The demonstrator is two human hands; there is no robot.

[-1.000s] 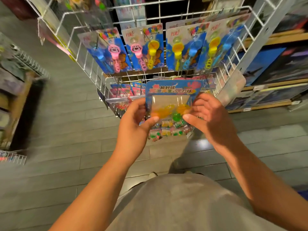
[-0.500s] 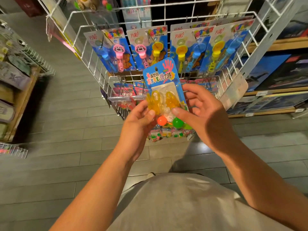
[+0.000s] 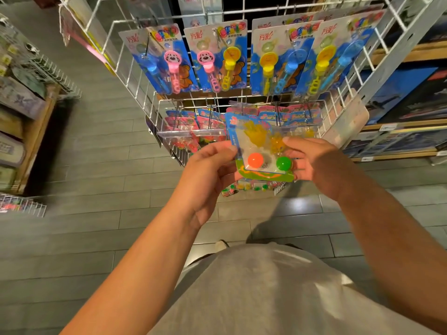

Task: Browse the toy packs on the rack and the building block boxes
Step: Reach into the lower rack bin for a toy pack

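Head view: my left hand (image 3: 212,165) and right hand (image 3: 312,163) pinch the blue carded toy pack (image 3: 260,151) by opposite side edges, upright, just before the white wire rack (image 3: 242,105)

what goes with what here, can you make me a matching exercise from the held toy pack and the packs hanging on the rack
Things:
1. left ball in the held pack
2. right ball in the held pack
3. sticky hand toy in the held pack
4. dog-face wand on the rack's top row

Colours:
A. pink
B. yellow
C. orange
D. green

Pairs: 1-C, 2-D, 3-B, 4-A
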